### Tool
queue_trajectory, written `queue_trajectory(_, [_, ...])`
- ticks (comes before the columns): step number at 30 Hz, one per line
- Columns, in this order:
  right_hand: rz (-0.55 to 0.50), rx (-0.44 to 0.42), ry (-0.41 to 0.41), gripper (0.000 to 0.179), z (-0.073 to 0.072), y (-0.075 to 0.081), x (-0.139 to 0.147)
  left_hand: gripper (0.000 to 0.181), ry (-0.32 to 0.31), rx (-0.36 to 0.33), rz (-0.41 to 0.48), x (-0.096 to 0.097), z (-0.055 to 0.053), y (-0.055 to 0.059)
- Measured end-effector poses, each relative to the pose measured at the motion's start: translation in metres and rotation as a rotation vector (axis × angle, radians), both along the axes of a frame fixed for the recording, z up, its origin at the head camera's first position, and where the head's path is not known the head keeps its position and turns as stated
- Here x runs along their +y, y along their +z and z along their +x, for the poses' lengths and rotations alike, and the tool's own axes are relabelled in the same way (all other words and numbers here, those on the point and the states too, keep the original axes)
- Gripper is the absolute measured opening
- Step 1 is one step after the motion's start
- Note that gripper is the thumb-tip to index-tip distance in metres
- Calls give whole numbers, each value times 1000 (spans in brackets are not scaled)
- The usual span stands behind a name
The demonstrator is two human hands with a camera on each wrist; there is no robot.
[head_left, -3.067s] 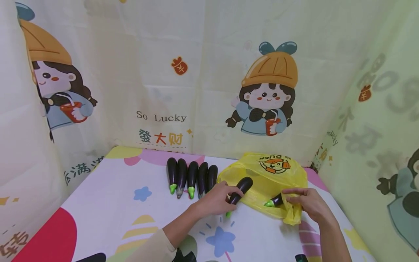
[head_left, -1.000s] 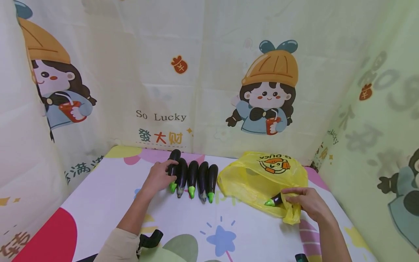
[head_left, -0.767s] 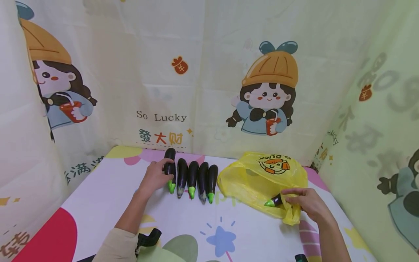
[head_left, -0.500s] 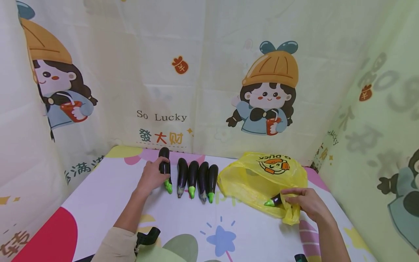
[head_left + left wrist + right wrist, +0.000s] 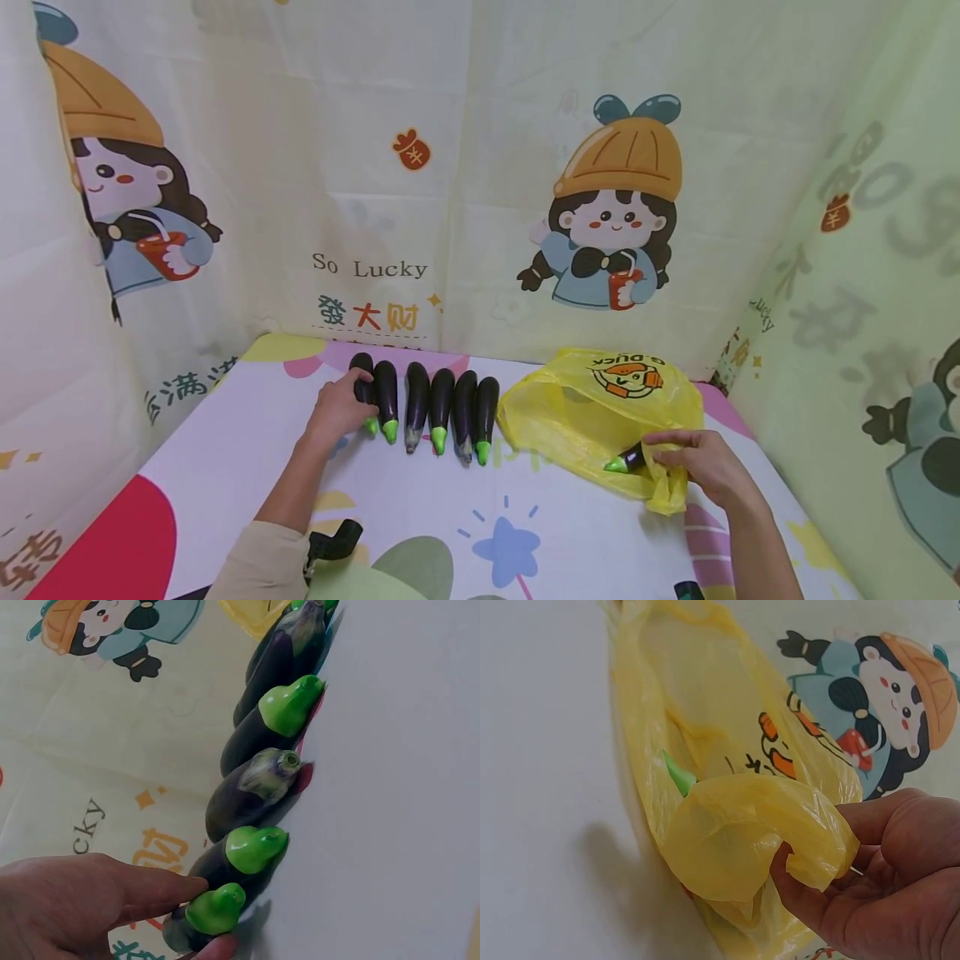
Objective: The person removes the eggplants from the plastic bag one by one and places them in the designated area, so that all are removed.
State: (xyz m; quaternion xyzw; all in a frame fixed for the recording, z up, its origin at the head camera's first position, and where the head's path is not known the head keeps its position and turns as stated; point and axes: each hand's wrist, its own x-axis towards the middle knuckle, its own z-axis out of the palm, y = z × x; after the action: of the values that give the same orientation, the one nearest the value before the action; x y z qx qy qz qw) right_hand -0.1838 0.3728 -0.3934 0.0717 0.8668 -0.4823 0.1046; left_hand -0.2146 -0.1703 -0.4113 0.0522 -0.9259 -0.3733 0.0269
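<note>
In the head view, my left hand (image 5: 339, 410) grips the leftmost eggplant (image 5: 363, 363), which stands at the end of a row on the table. The left wrist view has the thumb and fingers on either side of its green cap (image 5: 217, 909). Close beside it lies another dark eggplant (image 5: 386, 396), with several more to the right, stems toward me. On the right, my right hand (image 5: 711, 462) pinches the gathered edge of a yellow plastic bag (image 5: 540, 412). Out of the bag's mouth pokes the green stem end of an eggplant (image 5: 621, 463); its rest is hidden by the plastic.
A printed white cloth (image 5: 420, 508) covers the table. Behind it and along both sides hang cream curtains (image 5: 480, 208) with cartoon figures. A black object (image 5: 339, 540) shows beside the left sleeve, and another dark piece (image 5: 687, 590) at the bottom edge near the right forearm.
My left hand has carried an eggplant from near the bag leftward and brought it down at the row's left end. The right hand keeps its hold on the bag.
</note>
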Motion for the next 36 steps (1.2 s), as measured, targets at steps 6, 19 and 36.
queue_trajectory(6, [3,-3,-3,30,0,0,0,63,-17,1,-17,1,-5,-7])
queue_trajectory(19, [12,-9,-3,31,-1,-2,2,66,-33,13,-30,8,-8,-14])
queue_trajectory(36, [11,-5,-2,29,-2,-2,2,53,-50,-18,-56,5,-6,-9])
